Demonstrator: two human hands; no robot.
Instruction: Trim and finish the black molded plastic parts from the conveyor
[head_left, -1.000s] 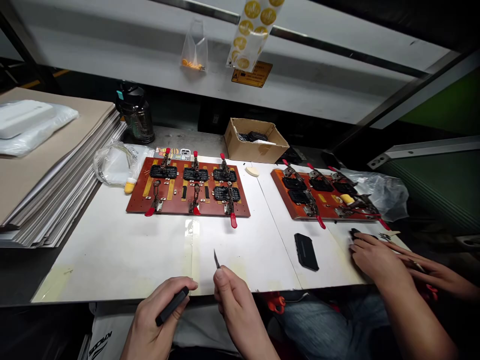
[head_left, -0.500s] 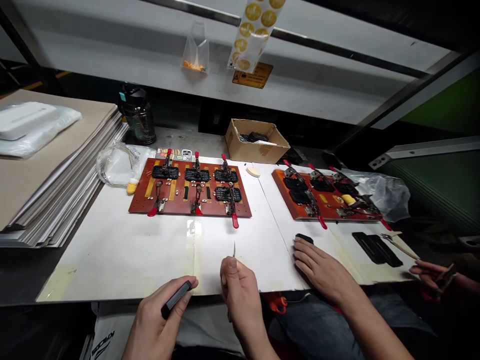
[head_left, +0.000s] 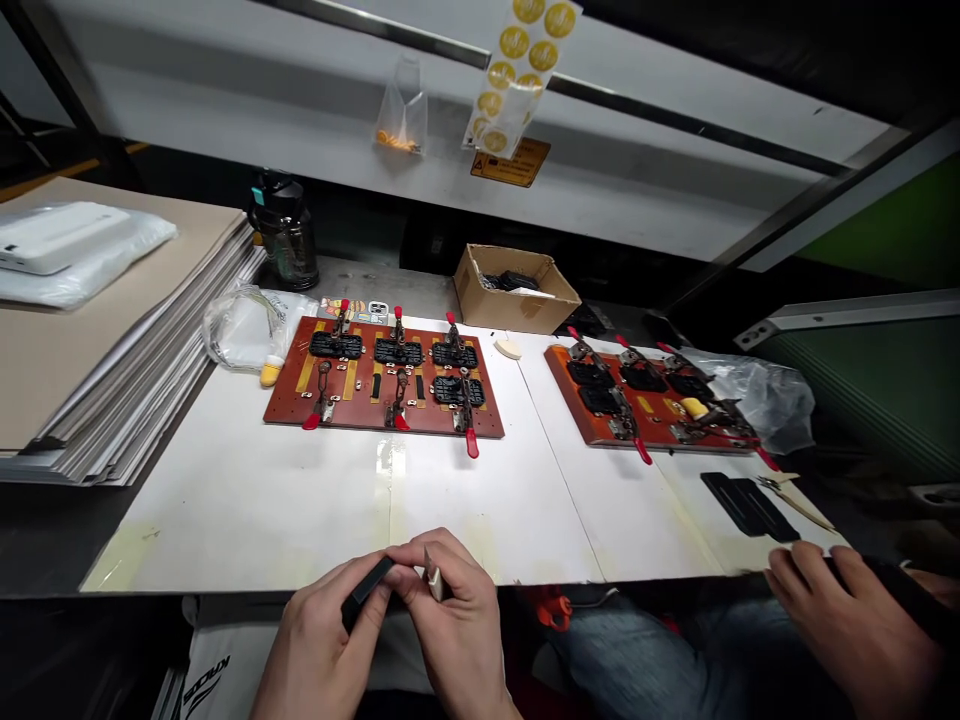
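Observation:
My left hand (head_left: pixel 319 640) is closed round a small flat black part (head_left: pixel 365 590) at the near edge of the white table (head_left: pixel 247 500). My right hand (head_left: pixel 450 615) is closed on a small knife with a pale handle (head_left: pixel 433 582), its fingertips meeting the black part. Both hands sit together just below the table edge. Beyond them lies a red-brown clamp fixture (head_left: pixel 386 378) with black parts and red-tipped toggle levers.
A second clamp fixture (head_left: pixel 645 395) lies to the right, with a black plate (head_left: pixel 746 505) near it. Another person's hand (head_left: pixel 844 615) rests at the right table edge. A cardboard box (head_left: pixel 514 288), a dark bottle (head_left: pixel 285 232), plastic bags and stacked boards (head_left: pixel 112 350) line the back and left.
My right hand has come down and left to meet my left hand at the black part. The other person's hand has drawn back from the table's middle to the right edge.

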